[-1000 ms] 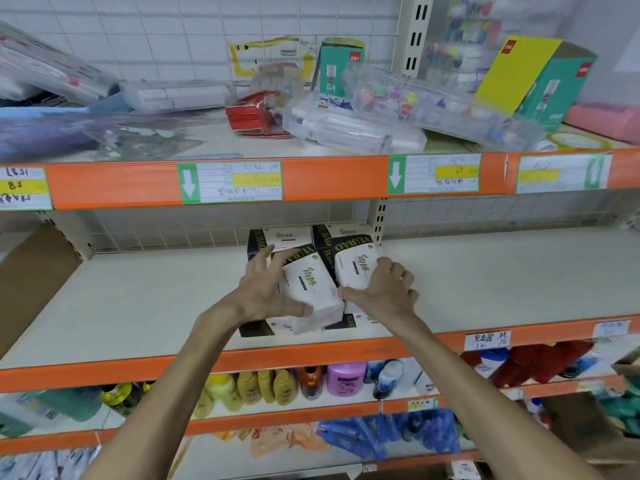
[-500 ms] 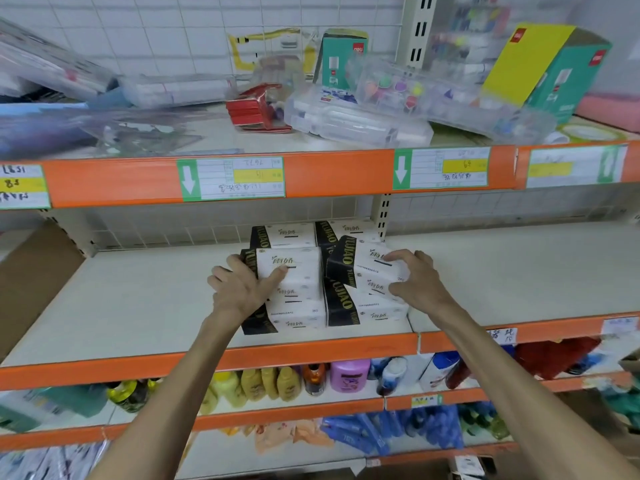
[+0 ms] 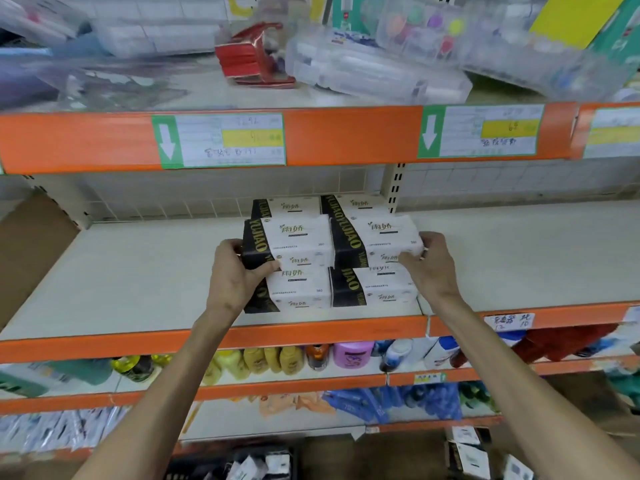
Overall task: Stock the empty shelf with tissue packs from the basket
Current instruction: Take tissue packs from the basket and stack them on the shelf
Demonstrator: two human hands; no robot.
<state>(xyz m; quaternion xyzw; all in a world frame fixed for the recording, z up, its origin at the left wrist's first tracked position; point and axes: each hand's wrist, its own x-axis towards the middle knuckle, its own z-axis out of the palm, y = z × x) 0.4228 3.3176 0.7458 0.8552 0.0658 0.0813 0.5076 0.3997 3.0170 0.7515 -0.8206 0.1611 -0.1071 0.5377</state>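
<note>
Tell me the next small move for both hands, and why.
Probably let go: the left hand grips the left top tissue pack and the right hand the right top tissue pack, both resting on lower packs; bare shelf lies either side.

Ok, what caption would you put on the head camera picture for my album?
Left hand grips the top-left tissue pack, right hand the top-right tissue pack, both stacked on the shelf.

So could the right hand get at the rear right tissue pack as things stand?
Probably not directly: the right hand grips the top front right pack, and that two-high front stack stands before the rear right pack, leaving only its top showing.
</note>
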